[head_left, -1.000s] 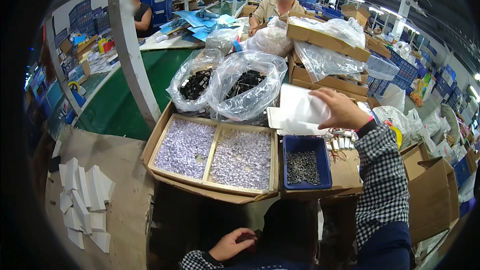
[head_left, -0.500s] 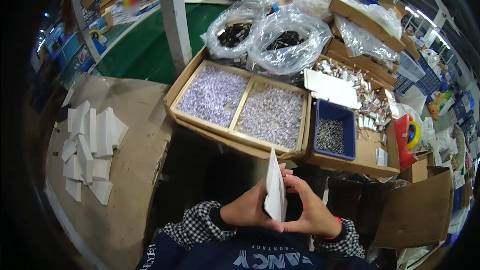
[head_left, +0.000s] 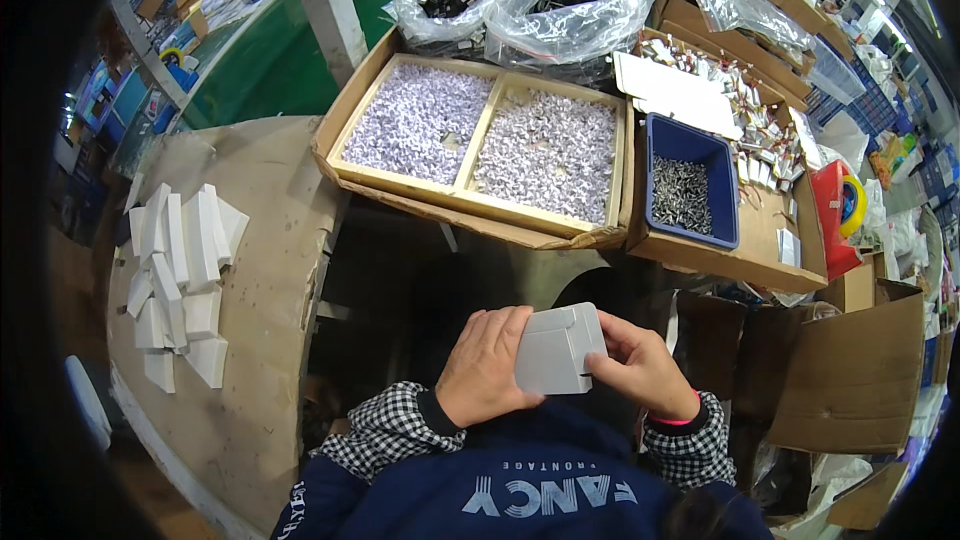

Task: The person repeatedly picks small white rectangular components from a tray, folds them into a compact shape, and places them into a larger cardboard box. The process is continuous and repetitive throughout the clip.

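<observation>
A small white carton (head_left: pixel 555 352) is between my hands, just in front of my body, its broad face turned up and a flap edge showing along the top. My left hand (head_left: pixel 484 365) grips its left side, fingers pressed together along the edge. On the right side my right hand (head_left: pixel 643 365) holds it, thumb on the face and fingers behind. On the cardboard-covered table at left lies a pile of similar white cartons (head_left: pixel 180 275), some leaning over others.
A divided wooden tray (head_left: pixel 470 145) of small whitish parts lies ahead. Beside it stand a blue bin (head_left: pixel 690 185) of metal screws, small wired parts (head_left: pixel 760 130) and a yellow tape roll (head_left: pixel 853 206). Plastic bags (head_left: pixel 570 10) hold black parts. An open cardboard box (head_left: pixel 850 370) is at right.
The white carton has turned from edge-on to showing its broad face. My hands have shifted to its two sides. The tray and bins now appear higher in the view.
</observation>
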`<state>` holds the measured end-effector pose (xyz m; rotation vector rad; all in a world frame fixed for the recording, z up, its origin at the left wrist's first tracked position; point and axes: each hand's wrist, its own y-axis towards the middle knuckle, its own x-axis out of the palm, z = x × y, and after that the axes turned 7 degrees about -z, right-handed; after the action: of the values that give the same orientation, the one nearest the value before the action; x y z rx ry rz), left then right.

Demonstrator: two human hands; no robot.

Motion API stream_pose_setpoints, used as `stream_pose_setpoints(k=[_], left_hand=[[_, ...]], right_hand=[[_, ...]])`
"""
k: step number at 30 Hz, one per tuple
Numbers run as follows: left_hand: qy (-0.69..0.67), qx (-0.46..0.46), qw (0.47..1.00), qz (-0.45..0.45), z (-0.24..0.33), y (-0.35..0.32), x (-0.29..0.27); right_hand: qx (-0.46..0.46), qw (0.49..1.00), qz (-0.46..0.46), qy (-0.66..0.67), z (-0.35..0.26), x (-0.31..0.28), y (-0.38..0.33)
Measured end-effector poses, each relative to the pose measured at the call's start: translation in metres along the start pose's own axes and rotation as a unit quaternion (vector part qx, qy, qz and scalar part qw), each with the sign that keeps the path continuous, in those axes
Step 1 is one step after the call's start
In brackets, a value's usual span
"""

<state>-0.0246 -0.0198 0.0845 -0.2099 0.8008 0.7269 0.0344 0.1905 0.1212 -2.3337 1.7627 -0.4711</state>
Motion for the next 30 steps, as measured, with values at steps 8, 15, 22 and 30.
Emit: stream_pose_setpoints(k=[8, 15, 22, 30], left_hand=[[0.063, 0.014, 0.998, 0.021, 0.002, 0.002, 0.010], [-0.030, -0.028, 0.997, -0.066, -0.001, 0.000, 0.018], [-0.125, -0.007, 0.986, -0.112, -0.008, 0.001, 0.022], [-0.325, -0.055, 0.931, -0.156, -0.009, 0.005, 0.022]], right_hand=[[-0.022, 0.995, 0.010, -0.093, 0.023, -0.004, 0.015], [0.041, 0.991, -0.020, -0.126, 0.018, -0.013, 0.012], [0.019, 0.995, -0.075, -0.057, 0.026, -0.023, 0.012], [-0.078, 0.994, -0.078, -0.003, 0.051, -0.007, 0.020]])
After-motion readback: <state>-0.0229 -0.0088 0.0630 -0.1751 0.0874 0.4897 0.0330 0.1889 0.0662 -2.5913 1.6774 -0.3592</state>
